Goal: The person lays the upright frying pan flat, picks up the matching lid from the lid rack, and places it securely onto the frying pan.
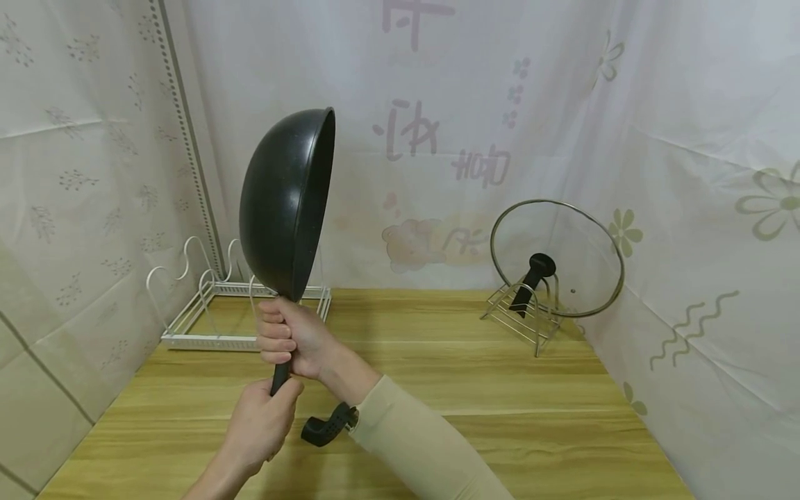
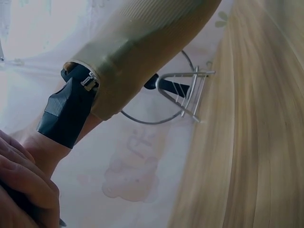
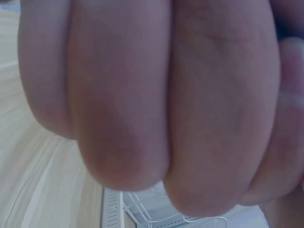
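A black wok [image 1: 275, 201] is held up on its side, its bowl high and its opening facing right. Just below the bowl, the right hand [image 1: 296, 340] has its fingers wrapped round the handle [image 1: 280, 376]. Lower down the same handle, the left hand [image 1: 262, 420] grips with its thumb along the top. Curled fingers of the right hand fill most of the right wrist view [image 3: 142, 104]. In the left wrist view, fingers [image 2: 23, 185] show at the lower left, beside the sleeved right forearm [image 2: 128, 61].
Behind the wok, a white wire rack [image 1: 212, 342] stands on the wooden table [image 1: 406, 389]. At the back right, a glass lid [image 1: 581, 243] with a black knob leans in a small metal stand [image 1: 536, 333]. Printed curtains [image 1: 375, 187] enclose the table's back and sides.
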`<act>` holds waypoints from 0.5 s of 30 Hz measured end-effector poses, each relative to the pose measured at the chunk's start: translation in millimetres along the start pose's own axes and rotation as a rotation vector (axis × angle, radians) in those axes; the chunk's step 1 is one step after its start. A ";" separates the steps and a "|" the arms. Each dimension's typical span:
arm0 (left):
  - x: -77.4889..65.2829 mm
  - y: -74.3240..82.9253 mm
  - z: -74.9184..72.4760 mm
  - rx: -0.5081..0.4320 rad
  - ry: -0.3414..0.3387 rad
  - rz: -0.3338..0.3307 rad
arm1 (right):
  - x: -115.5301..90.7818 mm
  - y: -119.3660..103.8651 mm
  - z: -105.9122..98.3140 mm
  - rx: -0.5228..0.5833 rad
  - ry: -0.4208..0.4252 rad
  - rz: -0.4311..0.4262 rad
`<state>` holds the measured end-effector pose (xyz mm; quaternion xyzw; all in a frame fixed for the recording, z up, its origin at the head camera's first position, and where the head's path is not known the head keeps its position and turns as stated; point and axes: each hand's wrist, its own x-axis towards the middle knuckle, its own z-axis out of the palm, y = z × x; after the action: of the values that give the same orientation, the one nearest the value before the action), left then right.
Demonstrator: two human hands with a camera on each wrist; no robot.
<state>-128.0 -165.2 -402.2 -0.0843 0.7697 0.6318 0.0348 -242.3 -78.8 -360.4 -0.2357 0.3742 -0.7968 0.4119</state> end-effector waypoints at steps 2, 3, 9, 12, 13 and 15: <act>0.4 -0.1 0.8 -0.023 -0.008 0.000 | -0.5 -0.5 -0.2 -0.002 0.004 -0.003; 0.7 -0.1 1.1 -0.028 -0.012 0.001 | -0.6 -0.9 -0.2 -0.001 0.006 -0.005; 2.9 -0.3 2.1 -0.065 -0.063 0.017 | -3.5 -3.8 -2.4 -0.011 -0.001 -0.010; 4.3 -0.3 2.8 -0.087 -0.098 0.037 | -5.5 -5.2 -4.5 -0.020 -0.010 -0.020; 4.6 -0.4 3.1 -0.095 -0.108 0.041 | -6.0 -5.7 -5.2 -0.024 -0.013 -0.024; 5.4 -0.6 3.3 -0.110 -0.128 0.050 | -7.1 -6.6 -6.3 -0.027 -0.019 -0.027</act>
<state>-133.4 -162.4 -404.3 -0.0264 0.7320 0.6779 0.0632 -245.9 -67.8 -359.5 -0.2538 0.3779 -0.7948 0.4014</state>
